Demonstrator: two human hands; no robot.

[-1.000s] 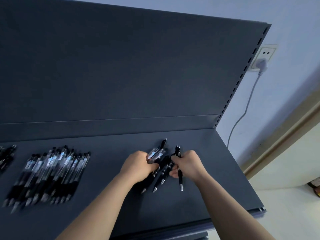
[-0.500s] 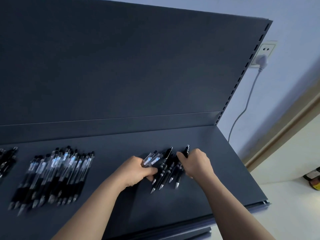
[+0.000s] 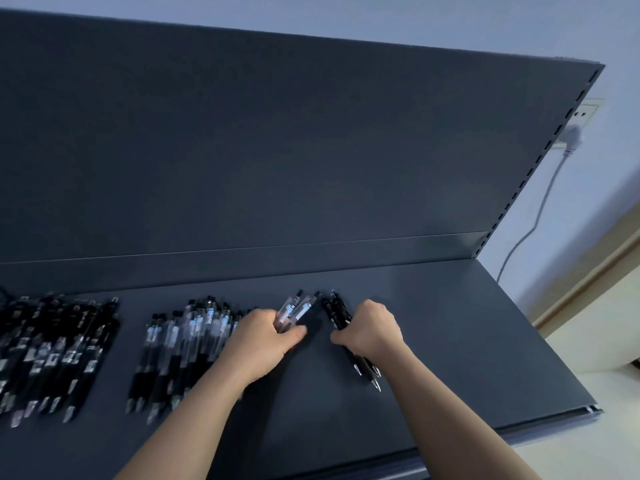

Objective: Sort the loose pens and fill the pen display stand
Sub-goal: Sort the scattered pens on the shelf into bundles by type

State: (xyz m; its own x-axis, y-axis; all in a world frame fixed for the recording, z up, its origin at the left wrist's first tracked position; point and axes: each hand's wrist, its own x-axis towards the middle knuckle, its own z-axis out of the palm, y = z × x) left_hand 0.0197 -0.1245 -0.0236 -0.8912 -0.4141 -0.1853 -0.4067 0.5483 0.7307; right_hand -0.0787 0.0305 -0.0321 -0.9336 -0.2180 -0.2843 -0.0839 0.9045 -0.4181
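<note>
On the dark grey shelf (image 3: 450, 341) my left hand (image 3: 266, 336) grips a few clear-barrelled pens (image 3: 294, 308) whose black clicker ends point away from me. My right hand (image 3: 372, 329) grips a small bundle of black pens (image 3: 334, 308), their silver tips sticking out below my wrist. The two bundles are apart, with bare shelf between them. A row of clear pens with black grips (image 3: 183, 344) lies just left of my left hand. Farther left lies a row of black pens (image 3: 59, 351), blurred.
The shelf's upright back panel (image 3: 277, 150) rises behind the pens, with a slotted post (image 3: 540, 157) along its right edge. A wall socket with a white plug and cable (image 3: 571, 136) sits on the wall to the right. The shelf's front lip (image 3: 554, 419) runs at lower right.
My hands have split the mixed pile: the left one drew the clear pens leftward, the right one gathered the black pens. The view has shifted, so the sorted rows sit nearer the centre.
</note>
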